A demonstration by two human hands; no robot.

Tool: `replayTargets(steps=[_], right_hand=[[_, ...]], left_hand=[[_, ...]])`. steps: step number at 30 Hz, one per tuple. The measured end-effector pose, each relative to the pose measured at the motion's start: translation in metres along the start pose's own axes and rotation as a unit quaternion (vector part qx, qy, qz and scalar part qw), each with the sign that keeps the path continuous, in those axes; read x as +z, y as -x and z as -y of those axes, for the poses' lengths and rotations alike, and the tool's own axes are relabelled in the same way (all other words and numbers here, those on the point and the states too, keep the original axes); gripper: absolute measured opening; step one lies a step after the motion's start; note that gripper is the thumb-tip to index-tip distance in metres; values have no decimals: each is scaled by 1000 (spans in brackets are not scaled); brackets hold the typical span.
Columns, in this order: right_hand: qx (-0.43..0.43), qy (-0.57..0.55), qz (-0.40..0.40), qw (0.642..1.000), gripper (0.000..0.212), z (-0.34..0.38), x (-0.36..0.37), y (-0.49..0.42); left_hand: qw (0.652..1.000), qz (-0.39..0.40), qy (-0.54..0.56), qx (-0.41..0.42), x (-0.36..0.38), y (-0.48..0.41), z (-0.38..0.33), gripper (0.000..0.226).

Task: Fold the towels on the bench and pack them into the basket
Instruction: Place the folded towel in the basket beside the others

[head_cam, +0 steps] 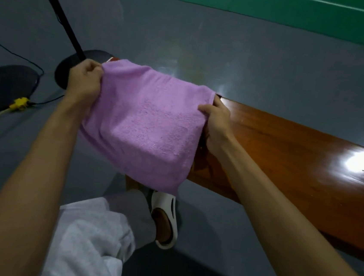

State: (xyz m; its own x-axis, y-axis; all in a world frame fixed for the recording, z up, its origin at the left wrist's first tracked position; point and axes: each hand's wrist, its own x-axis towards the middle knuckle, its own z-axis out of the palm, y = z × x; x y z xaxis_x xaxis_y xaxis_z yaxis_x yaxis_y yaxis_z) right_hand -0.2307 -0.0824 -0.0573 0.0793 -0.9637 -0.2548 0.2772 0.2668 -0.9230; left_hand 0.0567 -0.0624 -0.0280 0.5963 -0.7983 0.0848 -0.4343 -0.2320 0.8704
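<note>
Our 2 bare forearms (26, 177) reach in from 7 and 5 o'clock, with a grey trouser leg (89, 240) between them at 6 o'clock. Next in size is the glossy brown wooden bench (298, 154), running from the centre out to 3 o'clock and catching a bright glare. Across its left end lies the towel (146, 123): 1 lilac-purple terry cloth, nubbly in texture, roughly rectangular. Its far edge is stretched between our hands and its lower part droops past the bench edge toward 6 o'clock. We cannot tell whether it is doubled over. Our left hand (83, 82), at 10 o'clock of the cloth, pinches the far left corner with curled fingers. Our right hand (217, 123), at 3 o'clock of it, grips the right edge, thumb on top. The hands sit well apart, the towel's width between them. Below the hem a white sandal (166, 217) rests on the grey floor (230, 53). At 9 o'clock lies a small yellow plug (19, 103).
</note>
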Motion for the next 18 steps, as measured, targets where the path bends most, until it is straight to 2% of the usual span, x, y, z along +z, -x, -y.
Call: replayTargets(steps=[2,4,6,7,9,11,14,16,18], right_hand=[[27,92,27,995,32,-2,2,-3],[30,162,59,985,39,-3,6,-3],[24,145,56,988,47,6,7,1],[25,97,57,993,49,16,5,6],[27,-27,75,996,51,42,-8,18],[8,-110,87,990,47,73,-33,33],[4,-169,65,983,29,112,-83,60],[29,-142,15,989,28,126,-119,77],[55,-113,-19,992,34,130,-158,88]], left_hand=[[993,33,26,-107,2,-4,4,13],[975,85,65,-197,4,-1,4,34],[973,102,98,-183,4,8,-14,40],[970,119,142,-160,2,13,-27,42],[935,180,272,-139,-4,29,-58,33],[894,254,350,-119,-5,48,-85,22],[890,305,333,-61,21,82,-118,17],[884,340,318,-48,51,105,-134,23],[866,372,325,-73,82,125,-141,38]])
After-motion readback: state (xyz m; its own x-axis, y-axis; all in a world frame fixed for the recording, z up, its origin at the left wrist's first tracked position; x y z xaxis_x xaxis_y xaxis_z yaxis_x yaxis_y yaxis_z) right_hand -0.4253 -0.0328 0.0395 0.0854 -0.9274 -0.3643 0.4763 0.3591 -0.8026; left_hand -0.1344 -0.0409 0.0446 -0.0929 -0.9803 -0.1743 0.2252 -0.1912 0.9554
